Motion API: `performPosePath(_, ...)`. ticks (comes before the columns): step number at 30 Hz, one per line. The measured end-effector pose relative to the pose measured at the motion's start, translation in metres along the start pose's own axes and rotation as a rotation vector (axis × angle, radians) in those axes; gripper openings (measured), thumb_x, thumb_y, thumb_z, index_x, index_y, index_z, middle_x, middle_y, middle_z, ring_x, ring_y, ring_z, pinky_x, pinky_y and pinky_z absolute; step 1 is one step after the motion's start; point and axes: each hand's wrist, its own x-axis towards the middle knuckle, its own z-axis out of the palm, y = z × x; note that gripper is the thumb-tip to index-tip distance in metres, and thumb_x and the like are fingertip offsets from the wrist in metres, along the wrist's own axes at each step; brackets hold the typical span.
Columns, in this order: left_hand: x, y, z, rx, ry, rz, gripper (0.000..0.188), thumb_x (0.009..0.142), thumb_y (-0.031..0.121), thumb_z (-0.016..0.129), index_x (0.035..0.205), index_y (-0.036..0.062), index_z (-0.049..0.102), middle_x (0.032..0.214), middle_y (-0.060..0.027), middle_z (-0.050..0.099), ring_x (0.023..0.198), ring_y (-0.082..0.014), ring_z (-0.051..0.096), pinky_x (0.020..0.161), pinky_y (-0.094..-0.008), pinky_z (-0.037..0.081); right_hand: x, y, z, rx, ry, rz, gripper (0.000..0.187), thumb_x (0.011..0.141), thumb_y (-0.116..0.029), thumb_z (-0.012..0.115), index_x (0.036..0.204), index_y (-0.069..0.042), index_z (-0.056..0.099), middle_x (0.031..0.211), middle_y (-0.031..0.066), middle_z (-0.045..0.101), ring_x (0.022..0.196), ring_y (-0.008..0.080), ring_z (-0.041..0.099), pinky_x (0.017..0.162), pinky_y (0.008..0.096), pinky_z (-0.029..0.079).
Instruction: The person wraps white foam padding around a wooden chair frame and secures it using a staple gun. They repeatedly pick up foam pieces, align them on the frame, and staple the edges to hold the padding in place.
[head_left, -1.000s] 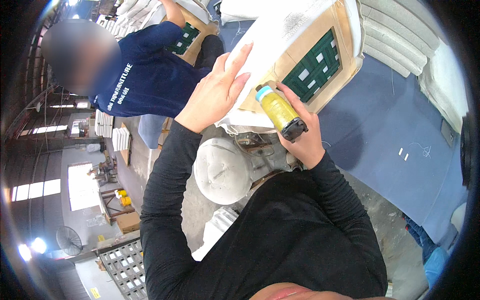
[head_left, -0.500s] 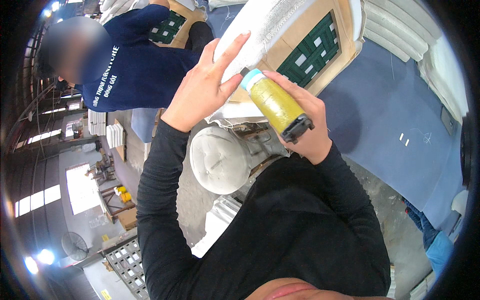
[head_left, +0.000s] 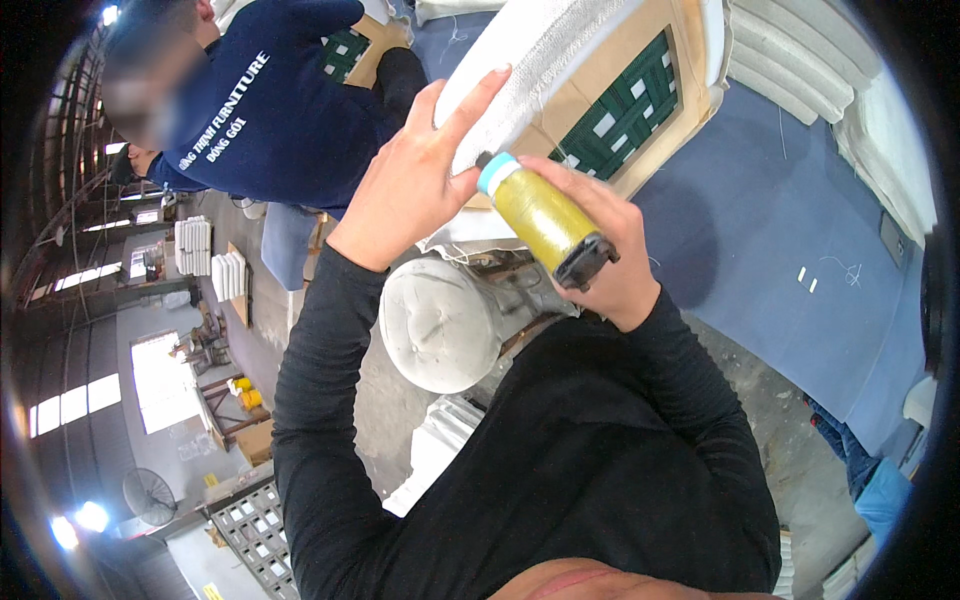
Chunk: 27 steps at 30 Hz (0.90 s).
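Note:
My right hand (head_left: 612, 250) is closed around a staple gun (head_left: 545, 222) with a yellow-green body, a light blue band and a black end. Its dark nose points up and left, to the near edge of a white-fabric-covered furniture panel (head_left: 560, 75). My left hand (head_left: 410, 180) lies with spread fingers on the white fabric, its thumb close to the nose. Whether the nose touches the fabric I cannot tell. Tan backing on the panel frames a window of woven dark green webbing (head_left: 625, 108).
Beneath the panel is a blue-grey covered table (head_left: 770, 240), with stacked pale cushions (head_left: 800, 60) at its far right. A round tufted stool (head_left: 438, 325) stands below my hands. At the left, a co-worker in a navy shirt (head_left: 290, 110) leans beside another webbed panel (head_left: 345, 55).
The staple gun has shifted slightly left and down with my right hand. My left hand has moved a little to the right along the fabric. The co-worker has shifted up and right.

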Motion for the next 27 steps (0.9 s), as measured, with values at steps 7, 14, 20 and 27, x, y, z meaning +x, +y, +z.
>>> performPosePath(7, 0.005, 0.001, 0.002, -0.045, -0.031, -0.018, 0.111, 0.084, 0.005, 0.085, 0.175, 0.0376, 0.031, 0.156, -0.0301, 0.051, 0.122, -0.0508, 0.072, 0.103, -0.0497, 0.064, -0.002, 0.002, 0.004, 0.049, -0.032, 0.119, 0.083, 0.075, -0.015, 0.087, 0.155, -0.01, 0.063, 0.128, 0.0228, 0.076, 0.112, 0.0422, 0.076, 0.098, 0.0439, 0.06)
performPosePath(14, 0.005, -0.064, -0.002, -0.752, -0.18, -0.291, 0.065, 0.117, 0.048, 0.052, 0.17, 0.0094, 0.046, 0.158, -0.0184, 0.063, 0.139, -0.0297, 0.066, 0.118, -0.0398, 0.051, -0.013, 0.006, -0.007, 0.006, -0.044, 0.176, 0.068, 0.081, 0.004, 0.078, 0.148, -0.002, 0.067, 0.146, 0.018, 0.074, 0.133, 0.0353, 0.072, 0.116, 0.0399, 0.053)
performPosePath(20, 0.001, -0.051, 0.028, -0.444, 0.05, -0.278, 0.056, 0.121, 0.049, 0.045, 0.161, 0.0118, 0.057, 0.142, -0.0195, 0.073, 0.132, -0.0224, 0.068, 0.111, -0.0379, 0.054, -0.02, 0.033, 0.0, -0.017, 0.013, 0.101, 0.084, 0.075, -0.004, 0.079, 0.157, -0.008, 0.062, 0.131, 0.0195, 0.076, 0.113, 0.034, 0.077, 0.102, 0.0397, 0.058)
performPosePath(27, -0.016, -0.034, 0.041, -0.904, 0.32, -0.315, 0.044, 0.115, 0.024, 0.057, 0.149, -0.0013, 0.065, 0.143, -0.011, 0.072, 0.131, -0.0182, 0.065, 0.113, -0.0336, 0.05, -0.036, 0.002, -0.058, 0.565, -0.215, 0.796, 0.066, 0.096, -0.005, 0.078, 0.157, 0.0, 0.055, 0.104, 0.0124, 0.075, 0.063, 0.0122, 0.055, 0.057, 0.0295, 0.041)
